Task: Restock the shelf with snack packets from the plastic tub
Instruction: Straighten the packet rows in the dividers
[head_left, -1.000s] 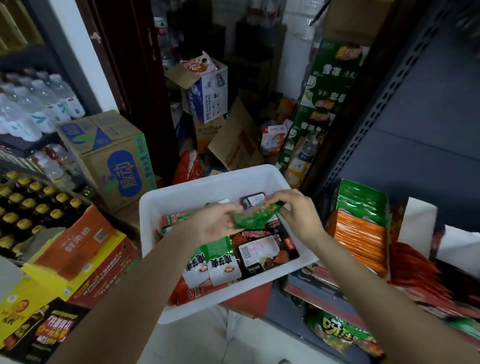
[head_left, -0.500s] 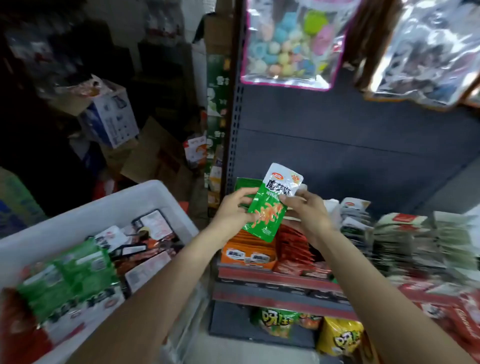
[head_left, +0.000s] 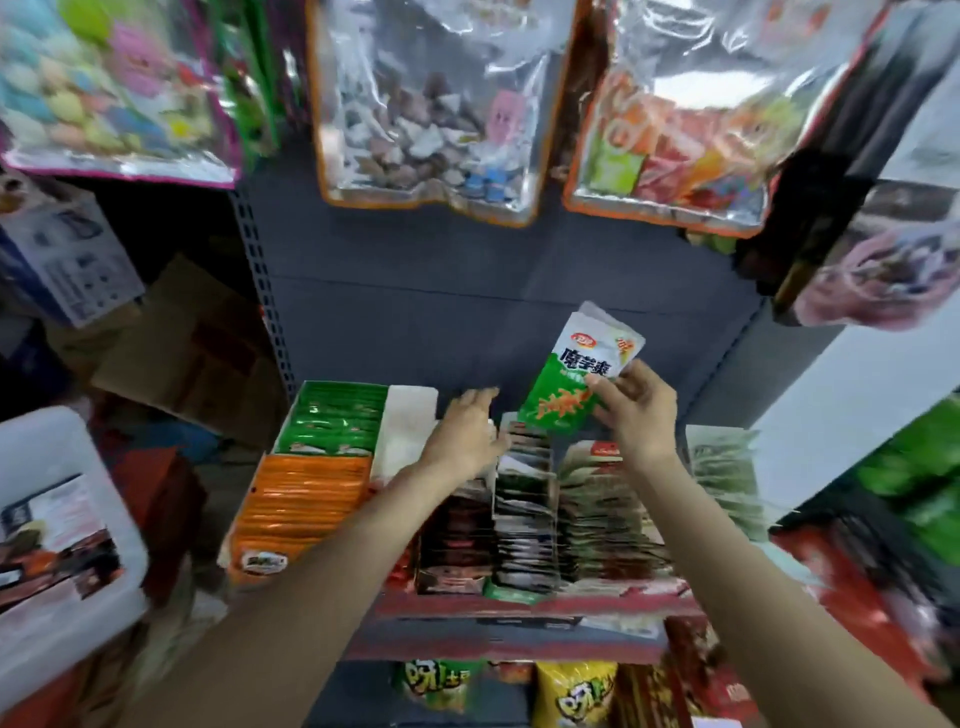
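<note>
Right hand (head_left: 641, 410) pinches a green-and-white snack packet (head_left: 574, 375) by its right edge, held tilted above the shelf (head_left: 519, 605) rows at about 1 o'clock from frame centre. Left hand (head_left: 465, 434) holds nothing, fingers spread flat on the row tops at its 9 o'clock. White plastic tub (head_left: 62, 525) sits far out at 8 o'clock.

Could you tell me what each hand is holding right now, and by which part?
The right hand pinches the green-and-white snack packet at its right edge; the left hand holds nothing.
</note>
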